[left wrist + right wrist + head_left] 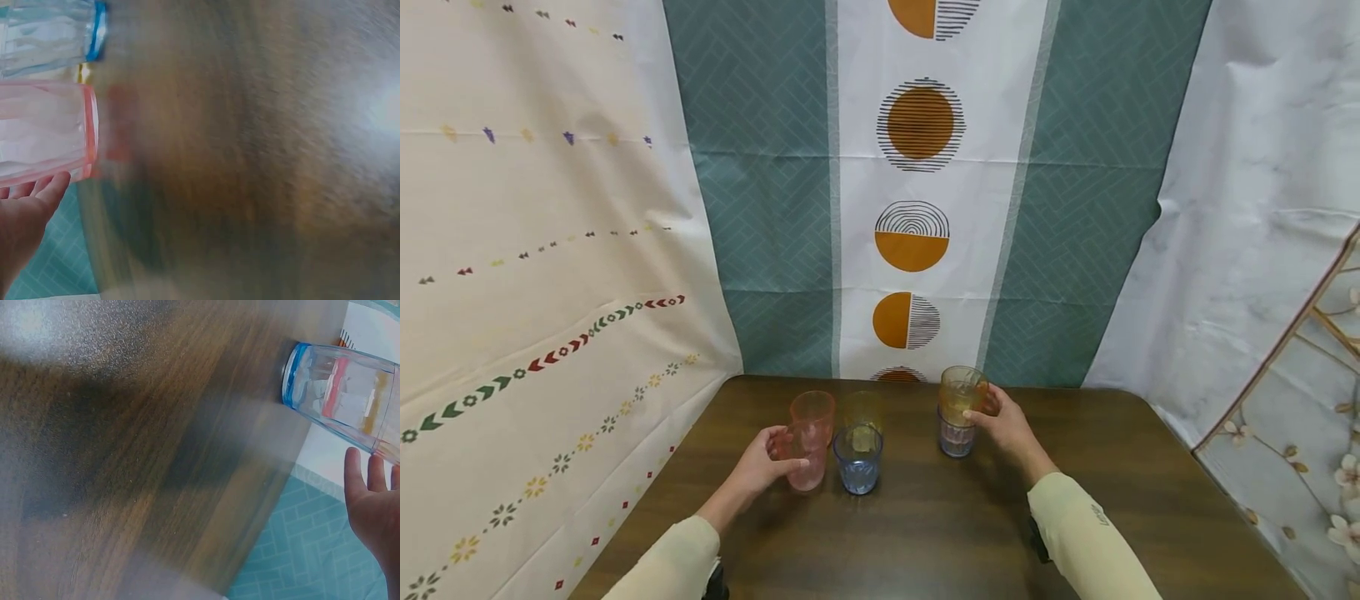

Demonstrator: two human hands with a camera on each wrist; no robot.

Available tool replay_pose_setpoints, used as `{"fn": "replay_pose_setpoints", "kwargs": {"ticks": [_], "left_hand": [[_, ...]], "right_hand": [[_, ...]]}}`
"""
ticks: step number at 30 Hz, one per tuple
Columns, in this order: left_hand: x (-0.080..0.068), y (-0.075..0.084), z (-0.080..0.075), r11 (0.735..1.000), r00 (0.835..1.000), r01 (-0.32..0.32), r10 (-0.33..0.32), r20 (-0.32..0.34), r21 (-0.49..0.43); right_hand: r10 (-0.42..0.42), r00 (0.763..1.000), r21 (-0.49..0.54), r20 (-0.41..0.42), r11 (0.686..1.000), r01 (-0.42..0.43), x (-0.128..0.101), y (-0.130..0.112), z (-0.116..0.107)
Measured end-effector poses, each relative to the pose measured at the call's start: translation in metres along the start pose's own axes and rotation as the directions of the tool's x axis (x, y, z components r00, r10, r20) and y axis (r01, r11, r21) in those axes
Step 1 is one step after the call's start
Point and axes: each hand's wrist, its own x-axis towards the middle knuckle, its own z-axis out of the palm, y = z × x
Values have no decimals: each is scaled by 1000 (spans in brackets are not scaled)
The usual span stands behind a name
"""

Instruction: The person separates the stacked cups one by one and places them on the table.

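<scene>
Ribbed translucent pink cup in left hand, woodgrain table

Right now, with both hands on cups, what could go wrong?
1. The right hand holds an amber cup nested in a clear cup; lifting may drag the lower one up, then drop it.
2. The left hand holds a pink cup beside the blue cup; a sideways move could topple it.

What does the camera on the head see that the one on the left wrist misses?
Only the head view shows the right hand holding a stack of cups, plus an orange cup, a yellow cup and patterned curtains. Only the left wrist view shows blurred wood grain up close. Both show the left hand at the pink cup, the blue cup and the table.
</scene>
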Motion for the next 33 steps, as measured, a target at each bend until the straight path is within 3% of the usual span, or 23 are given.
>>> {"fn": "replay_pose_setpoints", "kwargs": {"ticks": [8, 19, 26, 33], "left_hand": [[-1, -11, 4, 1000, 1000, -5, 5, -5, -19], [-3, -10, 5, 999, 1000, 7, -6, 28, -33], [-4, -4, -4, 1000, 997, 13, -14, 75, 22], [6, 11, -20, 997, 997, 35, -39, 60, 75]], "right_hand": [[-2, 1000, 7, -1, 1000, 2, 4, 0, -1], [8, 1000, -3, -9, 1000, -8, -1, 1, -3], [-4, 1000, 8, -11, 1000, 4, -2, 1, -1], [5, 1000, -8, -15, 1000, -5, -1, 5, 0]]}}
